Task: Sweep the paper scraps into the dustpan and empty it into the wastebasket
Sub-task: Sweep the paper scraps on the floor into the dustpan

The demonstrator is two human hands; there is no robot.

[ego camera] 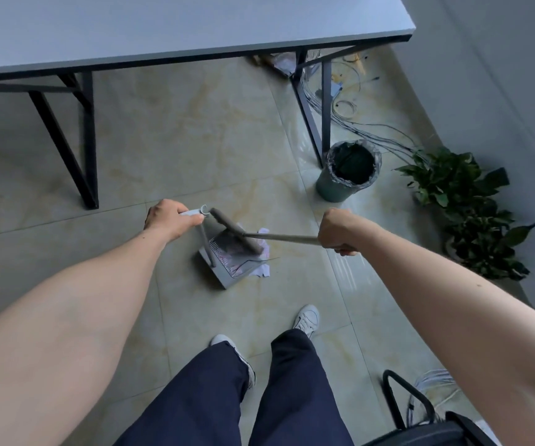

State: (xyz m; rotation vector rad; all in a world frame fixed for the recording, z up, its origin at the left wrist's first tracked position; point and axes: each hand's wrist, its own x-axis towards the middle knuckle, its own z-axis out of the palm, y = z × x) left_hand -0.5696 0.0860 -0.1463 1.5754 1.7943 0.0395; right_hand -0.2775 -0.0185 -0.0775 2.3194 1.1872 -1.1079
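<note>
A grey dustpan [224,275] rests on the tiled floor ahead of my feet, its long upright handle gripped at the top by my left hand [168,218]. My right hand [338,232] is closed around the broom [237,230] stick; the broom head lies across the mouth of the dustpan. White and pinkish paper scraps [263,270] lie at the pan's right edge and partly inside it under the broom head. The wastebasket [349,170], green with a plastic liner, stands up and to the right beside a table leg.
A grey table [163,30] with black legs spans the top. Loose cables [372,130] trail along the wall behind the wastebasket. A potted plant [465,207] stands at the right wall. A black chair [420,420] sits at bottom right.
</note>
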